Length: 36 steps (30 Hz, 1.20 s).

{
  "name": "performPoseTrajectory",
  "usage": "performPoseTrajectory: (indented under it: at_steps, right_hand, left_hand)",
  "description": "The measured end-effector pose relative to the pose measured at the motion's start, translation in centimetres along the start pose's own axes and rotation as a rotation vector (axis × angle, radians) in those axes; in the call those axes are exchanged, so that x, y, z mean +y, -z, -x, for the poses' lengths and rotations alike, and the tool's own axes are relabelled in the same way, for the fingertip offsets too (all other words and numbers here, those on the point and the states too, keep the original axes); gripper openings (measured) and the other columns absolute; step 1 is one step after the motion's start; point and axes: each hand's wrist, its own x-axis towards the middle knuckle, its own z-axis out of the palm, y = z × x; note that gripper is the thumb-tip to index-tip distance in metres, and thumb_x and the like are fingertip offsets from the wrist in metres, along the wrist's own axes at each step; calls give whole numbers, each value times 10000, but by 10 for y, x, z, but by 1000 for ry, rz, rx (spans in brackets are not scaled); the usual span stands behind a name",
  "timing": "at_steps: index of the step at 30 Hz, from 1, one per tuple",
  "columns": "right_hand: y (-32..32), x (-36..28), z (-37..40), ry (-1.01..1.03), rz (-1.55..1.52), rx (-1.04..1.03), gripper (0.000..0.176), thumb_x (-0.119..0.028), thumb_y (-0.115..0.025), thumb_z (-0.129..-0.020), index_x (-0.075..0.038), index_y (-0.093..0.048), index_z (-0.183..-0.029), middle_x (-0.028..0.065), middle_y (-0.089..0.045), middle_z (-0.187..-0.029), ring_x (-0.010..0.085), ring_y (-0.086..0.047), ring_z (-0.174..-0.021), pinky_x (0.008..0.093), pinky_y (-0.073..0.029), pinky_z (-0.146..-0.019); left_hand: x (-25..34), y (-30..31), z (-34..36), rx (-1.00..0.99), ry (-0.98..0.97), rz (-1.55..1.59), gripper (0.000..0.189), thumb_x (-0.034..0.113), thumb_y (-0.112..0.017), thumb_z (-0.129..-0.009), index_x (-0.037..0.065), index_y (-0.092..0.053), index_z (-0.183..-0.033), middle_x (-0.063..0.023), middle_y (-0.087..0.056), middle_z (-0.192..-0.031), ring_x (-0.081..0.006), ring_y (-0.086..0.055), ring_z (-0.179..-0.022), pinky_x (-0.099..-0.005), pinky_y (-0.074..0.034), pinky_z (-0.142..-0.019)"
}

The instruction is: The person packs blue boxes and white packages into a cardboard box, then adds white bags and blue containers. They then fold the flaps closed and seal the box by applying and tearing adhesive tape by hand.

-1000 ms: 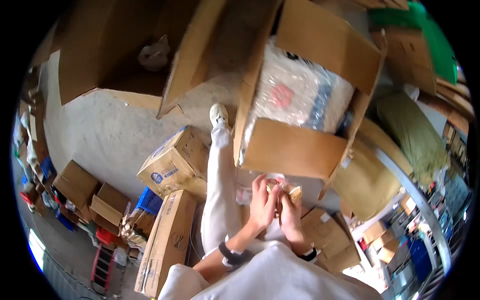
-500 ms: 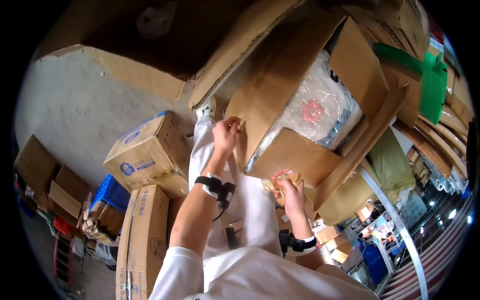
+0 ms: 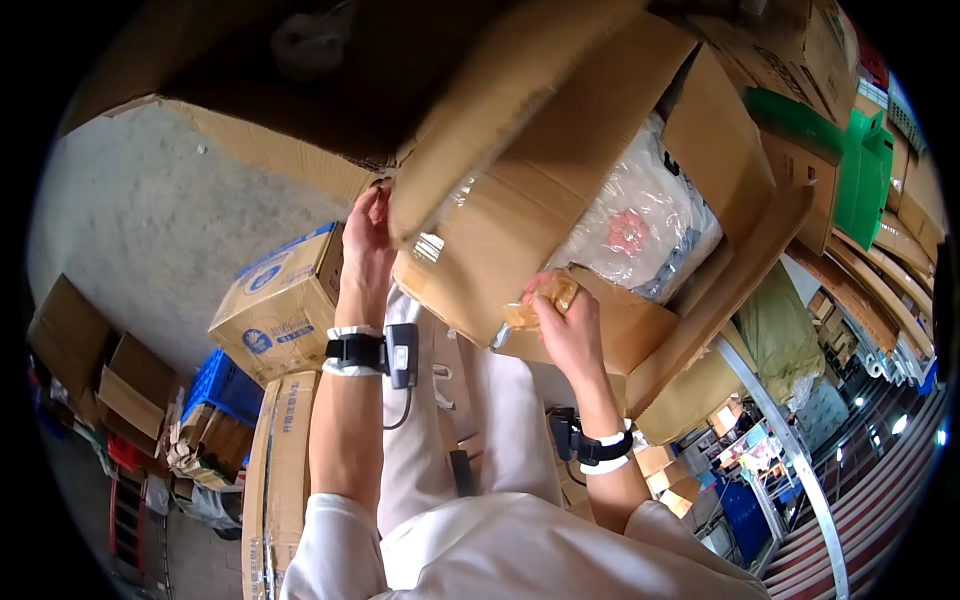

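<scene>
My left hand (image 3: 370,235) is at the near edge of a raised cardboard flap (image 3: 480,120) of the large box at the top. Its fingers are curled at that edge, partly hidden. A wad of crumpled brown packing tape (image 3: 556,290) is in my closed right hand (image 3: 572,330). That hand is by the near flap of an open carton (image 3: 715,130). Inside the carton lies a clear plastic-wrapped bundle (image 3: 610,225), white with a pink flower pattern and blue parts.
The large dark-inside box (image 3: 235,75) holds a pale plastic bag (image 3: 308,42). Taped cartons (image 3: 275,310) stand on the left, near a blue crate (image 3: 218,385). Green plastic (image 3: 862,175) and a metal rail (image 3: 780,440) are on the right. Grey floor (image 3: 150,220) shows at left.
My left hand has moved from the open carton's side flap up and left to the large box's flap, which has swung nearer. My right hand has risen slightly with the tape.
</scene>
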Motion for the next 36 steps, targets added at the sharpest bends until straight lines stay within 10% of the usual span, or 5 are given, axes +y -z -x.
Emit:
performPoseTrajectory:
  at_steps: [9,23,32,34,36]
  right_hand:
    - [3,-15,-19,-7,59,331,625,-355,-771,-891,-26,-461,-1323,232,-716,-855,381,-736,-796,412,-575,-701]
    - [44,25,-42,89,-186,317,346,-178,-714,-910,16,-595,-1171,118,-690,-877,158,-675,-761,321,-531,-702]
    - [106,-43,71,472,-144,225,667,-301,-772,-826,-20,-535,-1383,227,-666,-1178,397,-674,-1021,413,-556,-867]
    - [103,-24,77,105,-278,179,620,-287,-749,-857,-19,-547,-1379,235,-656,-1227,390,-680,-1047,415,-558,-863]
    - [107,0,65,237,-313,299,465,-220,-720,-904,-10,-609,-1303,211,-701,-1152,309,-716,-955,385,-564,-799]
  left_hand:
    - [-15,-51,109,-247,156,7,128,110,-457,-990,46,-537,-912,-40,-462,-811,-162,-465,-744,-294,-468,-721]
    - [-18,-194,336,-166,361,-667,180,134,-403,-900,61,-472,-752,29,-355,-683,-72,-312,-607,-219,-194,-462]
    - [-95,-231,350,-396,675,-672,159,83,-427,-842,47,-443,-688,47,-298,-645,-50,-257,-571,-240,-171,-489]
    - [-116,-235,355,-430,683,-864,165,88,-413,-836,43,-435,-678,48,-287,-630,-50,-240,-550,-247,-162,-489]
    - [-123,-238,356,-474,689,-850,168,105,-402,-840,65,-425,-678,45,-286,-619,-50,-231,-533,-250,-160,-473]
